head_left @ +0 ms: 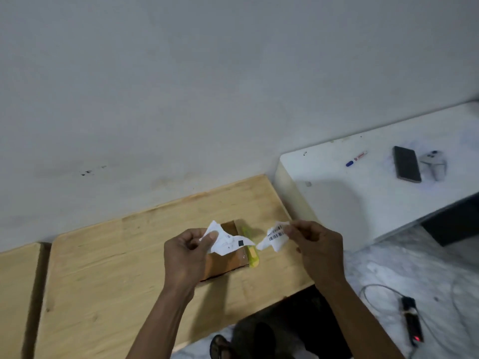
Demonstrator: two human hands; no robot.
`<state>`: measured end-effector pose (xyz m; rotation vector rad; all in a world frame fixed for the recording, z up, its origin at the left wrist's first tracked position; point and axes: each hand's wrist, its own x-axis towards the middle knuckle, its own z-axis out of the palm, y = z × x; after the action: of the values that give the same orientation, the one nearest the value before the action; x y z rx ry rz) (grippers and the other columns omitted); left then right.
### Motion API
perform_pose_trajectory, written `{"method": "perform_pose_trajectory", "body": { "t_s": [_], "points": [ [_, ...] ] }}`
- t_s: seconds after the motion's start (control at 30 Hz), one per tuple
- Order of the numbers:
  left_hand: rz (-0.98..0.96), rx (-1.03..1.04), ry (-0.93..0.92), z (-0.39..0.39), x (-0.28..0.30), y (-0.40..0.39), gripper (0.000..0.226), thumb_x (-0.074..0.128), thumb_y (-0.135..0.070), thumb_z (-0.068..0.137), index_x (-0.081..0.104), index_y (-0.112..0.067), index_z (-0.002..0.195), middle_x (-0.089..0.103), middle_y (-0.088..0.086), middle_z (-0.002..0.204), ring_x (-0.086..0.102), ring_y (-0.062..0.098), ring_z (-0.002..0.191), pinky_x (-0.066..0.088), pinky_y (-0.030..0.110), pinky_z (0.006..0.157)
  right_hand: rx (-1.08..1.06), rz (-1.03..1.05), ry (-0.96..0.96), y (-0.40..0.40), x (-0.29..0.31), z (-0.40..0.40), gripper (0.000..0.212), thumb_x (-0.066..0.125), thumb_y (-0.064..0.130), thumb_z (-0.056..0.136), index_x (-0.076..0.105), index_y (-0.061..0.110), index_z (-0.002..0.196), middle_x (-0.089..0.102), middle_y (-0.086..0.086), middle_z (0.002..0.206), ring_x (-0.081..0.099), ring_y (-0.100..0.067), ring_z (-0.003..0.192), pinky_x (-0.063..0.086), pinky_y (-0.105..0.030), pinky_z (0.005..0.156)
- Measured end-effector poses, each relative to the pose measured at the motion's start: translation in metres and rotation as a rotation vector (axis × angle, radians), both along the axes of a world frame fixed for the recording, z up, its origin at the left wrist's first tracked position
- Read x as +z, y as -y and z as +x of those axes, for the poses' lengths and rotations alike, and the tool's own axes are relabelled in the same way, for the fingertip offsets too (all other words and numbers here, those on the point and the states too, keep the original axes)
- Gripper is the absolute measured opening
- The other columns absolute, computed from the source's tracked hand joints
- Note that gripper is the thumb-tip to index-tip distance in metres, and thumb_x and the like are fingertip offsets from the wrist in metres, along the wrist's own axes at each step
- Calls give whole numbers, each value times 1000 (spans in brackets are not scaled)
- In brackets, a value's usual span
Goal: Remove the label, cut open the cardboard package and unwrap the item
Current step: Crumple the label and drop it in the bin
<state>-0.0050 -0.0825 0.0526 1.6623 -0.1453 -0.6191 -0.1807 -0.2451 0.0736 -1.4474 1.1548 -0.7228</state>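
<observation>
Left hand [185, 251] pinches one torn label piece [228, 240], right hand [315, 244] the barcode piece [276, 235], both above the cardboard package [225, 264]. Risks: adhesive scraps cling to fingers; yellow utility knife [251, 251] beside the package sits under the paper, easy to fumble.

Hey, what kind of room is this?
Probably a room at home used as a workspace: a low wooden table against a bare wall, a phone on a white desk, a power strip on marble flooring.

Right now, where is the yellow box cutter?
In the head view, the yellow box cutter lies on the wooden table, against the right edge of the cardboard package, below and between the two hands holding torn label pieces.
</observation>
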Motion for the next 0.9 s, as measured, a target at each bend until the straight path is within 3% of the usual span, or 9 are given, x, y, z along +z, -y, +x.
{"method": "perform_pose_trajectory", "body": {
  "t_s": [0.1, 0.17, 0.23, 0.37, 0.5, 0.63, 0.73, 0.83, 0.9],
  "points": [
    [67, -139, 22, -30, -18, 26, 13, 79, -16, 84, 73, -12, 74, 72, -4, 64, 62, 4, 57, 46, 29, 64, -62, -76, -136, 8, -24, -55, 4, 76, 19, 85, 76, 21, 89, 78, 5, 82, 72, -9, 77, 59, -35, 74],
    [80, -244, 33, -54, -26, 47, 16, 79, -18, 85, 73, -9, 73, 74, 3, 70, 65, 9, 65, 48, 29, 65, -97, -117, -227, 11, -37, -90, 2, 74, 22, 87, 75, 24, 88, 76, 8, 85, 71, -8, 80, 59, -36, 74],
    [112, -342, 70, -82, -34, 71, 17, 80, -17, 83, 73, -5, 73, 73, 11, 76, 64, 17, 69, 49, 31, 68, -171, -123, -294, 15, -48, -125, 1, 74, 25, 87, 74, 25, 88, 74, 7, 90, 69, -6, 83, 56, -30, 76],
    [197, -505, 177, -148, -53, 118, 18, 84, -17, 79, 71, -19, 66, 70, 2, 66, 58, 16, 60, 50, 35, 65, -311, -106, -389, 24, -65, -190, 5, 74, 17, 87, 77, 15, 90, 71, 8, 80, 66, -2, 79, 42, -1, 66],
    [334, -677, 362, -220, -85, 156, 19, 81, -25, 80, 68, -21, 66, 65, -6, 59, 60, 17, 59, 45, 32, 60, -477, -58, -457, 35, -101, -248, 8, 76, 17, 84, 78, 10, 88, 73, 0, 76, 65, -11, 71, 49, -12, 76],
    [458, -805, 417, -282, -136, 185, 13, 76, -22, 83, 70, -14, 76, 70, 5, 65, 67, 26, 65, 54, 37, 66, -492, 34, -486, 46, -156, -290, 4, 74, 7, 85, 75, 6, 82, 69, -6, 74, 60, -10, 66, 39, 1, 61],
    [550, -841, 459, -313, -180, 205, 10, 73, -21, 85, 72, -10, 84, 71, 10, 78, 66, 30, 78, 49, 33, 69, -479, 129, -512, 57, -200, -308, 8, 71, 6, 87, 72, 8, 80, 65, -3, 75, 62, -18, 71, 40, -9, 59],
    [627, -884, 462, -333, -221, 223, 15, 68, -25, 90, 74, -12, 97, 73, 11, 94, 68, 29, 88, 50, 32, 76, -459, 208, -554, 69, -240, -320, 16, 66, 8, 91, 69, -1, 78, 65, -13, 78, 65, -28, 77, 51, -35, 66],
    [652, -899, 460, -342, -245, 234, 17, 69, -24, 91, 74, -11, 100, 73, 11, 99, 68, 29, 93, 46, 28, 78, -460, 233, -566, 78, -266, -326, 18, 64, 7, 93, 69, -5, 80, 63, -16, 77, 62, -29, 74, 51, -39, 69]
  ]
}}
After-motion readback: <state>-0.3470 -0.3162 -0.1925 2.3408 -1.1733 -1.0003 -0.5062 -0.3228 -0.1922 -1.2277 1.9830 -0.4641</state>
